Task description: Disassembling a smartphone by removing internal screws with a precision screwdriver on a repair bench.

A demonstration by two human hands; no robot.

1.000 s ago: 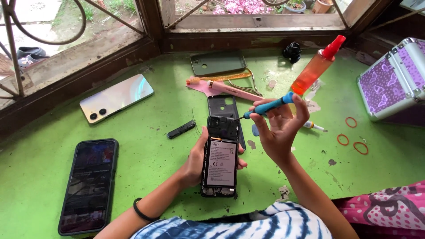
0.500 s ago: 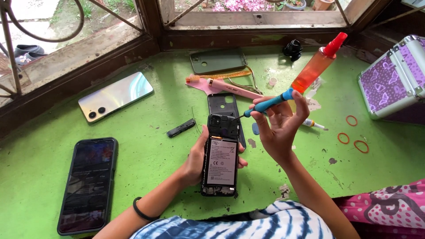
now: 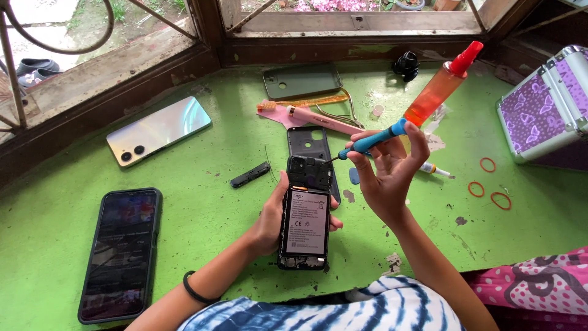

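Observation:
My left hand (image 3: 269, 217) cradles an opened black phone (image 3: 305, 214) from underneath, its back off and the white-labelled battery facing up. My right hand (image 3: 387, 175) holds a blue-handled screwdriver (image 3: 370, 141) between thumb and fingers, and an orange squeeze bottle with a red cap (image 3: 440, 87) sticks up from the same hand. The screwdriver's tip points left toward the phone's upper right corner, near the camera end. A black back cover (image 3: 308, 142) lies on the green table just beyond the phone.
A silver phone (image 3: 158, 130) lies face down at the left, a black phone (image 3: 122, 248) at the near left. A grey-green phone case (image 3: 301, 81), a pink tool (image 3: 321, 118), a small black strip (image 3: 250, 175), red rubber rings (image 3: 488, 164) and a purple butterfly case (image 3: 545, 104) surround the work.
The screwdriver tip has come down and left, closer to the phone's upper corner. The left hand and the phone have hardly shifted.

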